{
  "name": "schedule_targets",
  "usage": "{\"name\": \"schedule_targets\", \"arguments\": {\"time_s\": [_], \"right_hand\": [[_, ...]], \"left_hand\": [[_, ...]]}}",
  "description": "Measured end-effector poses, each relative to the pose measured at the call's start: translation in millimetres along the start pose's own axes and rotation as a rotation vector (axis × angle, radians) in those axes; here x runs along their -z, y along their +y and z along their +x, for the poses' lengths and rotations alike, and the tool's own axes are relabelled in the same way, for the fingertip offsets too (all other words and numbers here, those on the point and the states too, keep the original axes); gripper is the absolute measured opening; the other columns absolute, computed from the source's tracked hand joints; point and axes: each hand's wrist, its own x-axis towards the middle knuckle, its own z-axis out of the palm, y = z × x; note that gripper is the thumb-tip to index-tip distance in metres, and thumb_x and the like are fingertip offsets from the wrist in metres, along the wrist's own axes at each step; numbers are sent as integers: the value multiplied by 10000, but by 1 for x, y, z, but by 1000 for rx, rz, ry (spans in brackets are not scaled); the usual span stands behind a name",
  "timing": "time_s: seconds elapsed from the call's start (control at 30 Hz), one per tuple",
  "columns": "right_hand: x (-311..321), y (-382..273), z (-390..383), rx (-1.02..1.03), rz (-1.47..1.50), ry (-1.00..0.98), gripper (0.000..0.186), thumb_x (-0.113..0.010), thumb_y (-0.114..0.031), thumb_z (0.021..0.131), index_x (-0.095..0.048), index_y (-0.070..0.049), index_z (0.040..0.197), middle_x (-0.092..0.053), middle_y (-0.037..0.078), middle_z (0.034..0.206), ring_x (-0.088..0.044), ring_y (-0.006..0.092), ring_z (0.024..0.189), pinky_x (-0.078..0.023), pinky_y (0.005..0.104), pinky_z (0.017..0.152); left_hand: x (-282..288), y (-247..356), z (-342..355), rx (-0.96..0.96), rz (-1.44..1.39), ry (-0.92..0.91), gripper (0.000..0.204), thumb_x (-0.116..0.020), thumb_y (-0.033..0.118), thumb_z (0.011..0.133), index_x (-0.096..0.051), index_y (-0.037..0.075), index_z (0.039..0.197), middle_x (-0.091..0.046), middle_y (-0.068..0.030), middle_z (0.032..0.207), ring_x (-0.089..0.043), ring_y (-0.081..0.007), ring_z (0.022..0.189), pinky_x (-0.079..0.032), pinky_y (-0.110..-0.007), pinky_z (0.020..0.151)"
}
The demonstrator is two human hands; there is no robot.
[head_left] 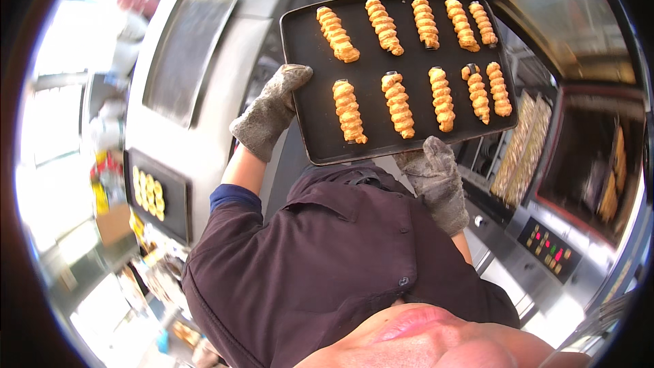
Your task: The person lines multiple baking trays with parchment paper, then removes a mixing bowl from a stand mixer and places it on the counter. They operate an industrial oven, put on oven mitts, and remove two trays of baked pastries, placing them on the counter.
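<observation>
A dark baking tray (313,95) is held up in front of my chest, slightly tilted. On it lie two rows of golden spiral pastries (398,104), several in each row, with dark tube ends showing at some tips. My left hand (272,105), in a thick grey oven glove, grips the tray's left edge, thumb over the rim. Along the near edge, toward the right, my right hand (439,180) wears a matching glove and holds the tray with its thumb against the rim. The other fingers of both hands are hidden under the tray.
At right stands an oven (593,157) with its door (565,20) open, baked goods inside and a lit control panel (549,249). Left is a pale counter (218,88) with a flat metal tray (187,54) and a dark tray (176,197) of round yellow pieces.
</observation>
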Motion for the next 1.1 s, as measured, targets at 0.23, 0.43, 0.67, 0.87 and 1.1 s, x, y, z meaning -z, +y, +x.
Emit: {"name": "schedule_targets", "arguments": {"time_s": [0.23,0.43,0.67,0.87,1.1], "right_hand": [[-131,7,38,76,-449,-440,383,-724,-102,983,-595,-3,1329,-739,129,1177,-737,224,1082,-620,390,934],[-234,-2,79,270,-653,-674,404,-737,-91,972,-581,8,1331,-741,133,1182,-740,217,1088,-621,384,926],[-338,15,172,-311,-171,-839,413,-746,-90,958,-586,2,1327,-733,146,1201,-739,244,1096,-630,409,911],[-438,38,287,-821,168,-895,419,-752,-90,946,-593,-5,1324,-726,157,1219,-738,273,1102,-638,435,898],[-521,71,389,-1041,120,-914,432,-768,-115,933,-599,-27,1320,-703,157,1224,-728,350,1078,-654,551,855]], "left_hand": [[134,32,-100,-161,-205,343,263,-726,185,965,-664,48,1180,-724,-116,1128,-706,-223,1081,-581,-348,952],[206,36,-153,-335,-348,486,344,-719,212,974,-676,-18,1226,-750,-158,1156,-752,-266,1026,-624,-364,896],[272,-1,-141,-482,-626,687,276,-727,180,972,-689,-8,1171,-753,-180,1111,-764,-324,965,-665,-468,840],[274,-16,-90,-637,-710,878,264,-744,191,967,-685,20,1159,-739,-152,1116,-748,-304,966,-663,-444,826],[269,-23,-33,-713,-883,1032,334,-772,209,938,-673,-4,1175,-728,-156,1157,-740,-323,997,-657,-496,880]]}}
